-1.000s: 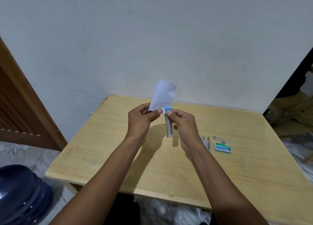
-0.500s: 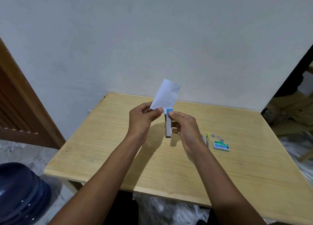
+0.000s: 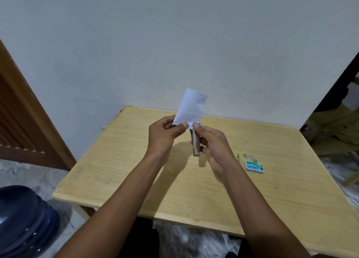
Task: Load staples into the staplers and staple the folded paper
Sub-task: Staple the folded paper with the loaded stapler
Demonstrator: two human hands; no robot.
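Head view: left hand (image 3: 164, 136) pinches creased white paper (image 3: 191, 108); right hand (image 3: 212, 143) grips slim metal stapler (image 3: 195, 143).

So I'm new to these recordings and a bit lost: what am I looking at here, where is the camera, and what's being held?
There is no machine here: a person works with two bare hands, filmed by a camera worn on the head, looking forward and down. The left hand pinches a folded white paper by its lower edge. The right hand holds a stapler upright, its top at the paper's lower corner. On the wooden table lie a green staple box, a few loose staples and a yellow item, partly hidden by the right arm.
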